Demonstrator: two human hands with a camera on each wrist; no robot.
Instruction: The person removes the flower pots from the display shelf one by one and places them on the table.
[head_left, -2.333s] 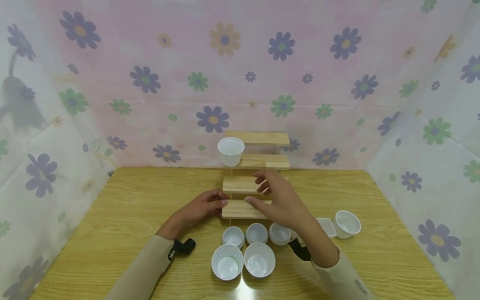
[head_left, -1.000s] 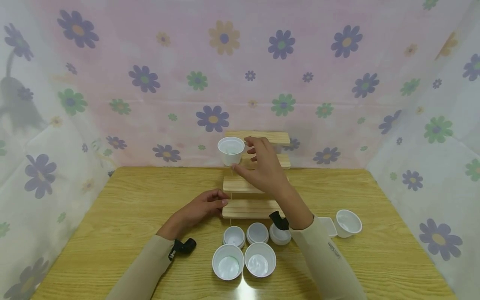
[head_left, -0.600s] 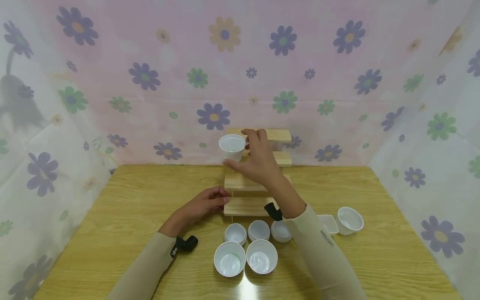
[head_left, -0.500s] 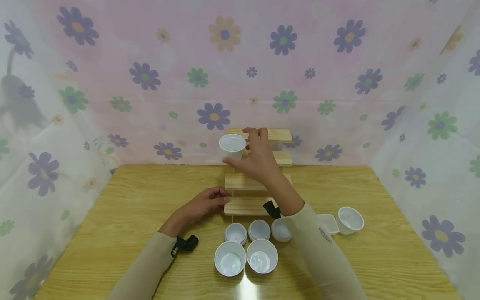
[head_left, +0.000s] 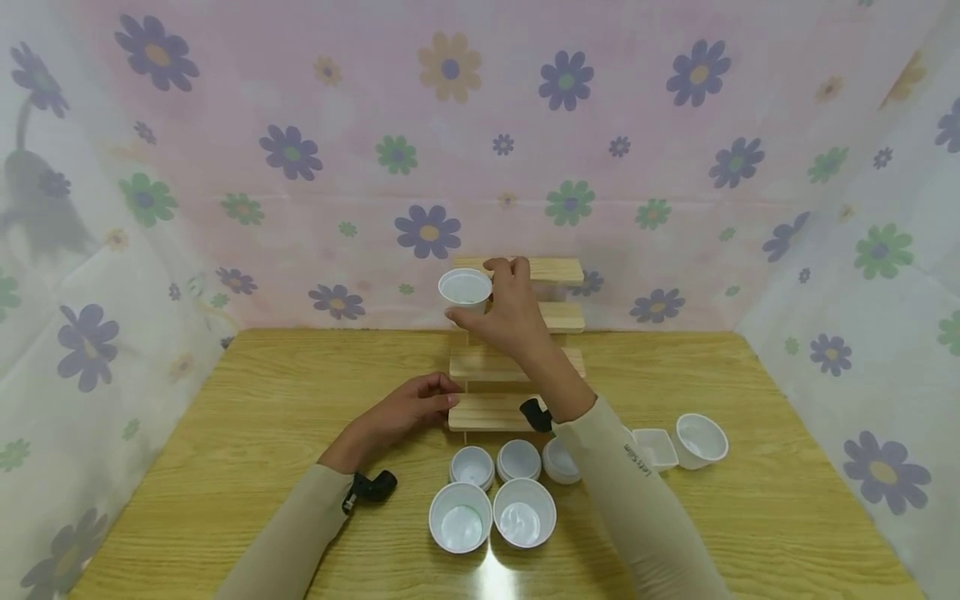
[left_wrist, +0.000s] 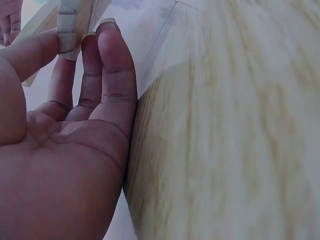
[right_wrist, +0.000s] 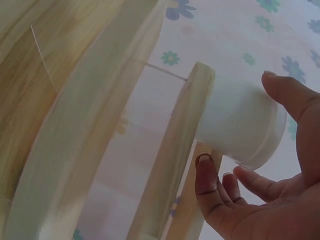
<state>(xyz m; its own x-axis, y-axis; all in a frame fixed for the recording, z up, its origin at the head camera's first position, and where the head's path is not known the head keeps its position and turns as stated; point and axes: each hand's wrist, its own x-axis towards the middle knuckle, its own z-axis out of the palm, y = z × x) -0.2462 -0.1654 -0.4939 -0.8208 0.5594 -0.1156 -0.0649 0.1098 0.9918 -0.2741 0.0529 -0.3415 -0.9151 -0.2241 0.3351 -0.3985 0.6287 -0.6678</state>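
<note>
Closest to the camera, two white cups (head_left: 489, 527) sit side by side and touching near the front edge of the wooden table (head_left: 225, 467), mouths up. Just behind them is a row of three smaller white cups (head_left: 516, 462), the rightmost partly hidden under the right sleeve. Off to the right, well apart from that bunch, there's a small square white dish (head_left: 656, 447) with a round white bowl (head_left: 700, 440) right next to it. Lots of bare tabletop on the left half and at the far right.

The left hand (head_left: 408, 408) rests on the table with its fingers curled in, fingertips (left_wrist: 102, 30) pressed against the left end of the lowest step of the wooden stair rack (head_left: 555, 271). The left wrist view shows the fingers bent against the plank end, thumb on the near side, so it's gripping that edge.

Further back, the right hand (head_left: 510, 312) is up at the third step. Thumb below and fingers above, it's curled fairly wide around a white cup (head_left: 465, 292) that stands upright at the left end of that step, overhanging the edge a bit. The right wrist view shows the thumb along one side of the cup (right_wrist: 240, 125) and fingers on the other; the cup's base sits against the plank. The top step above it is bare, and the flowered cloth wall is just behind.
</note>
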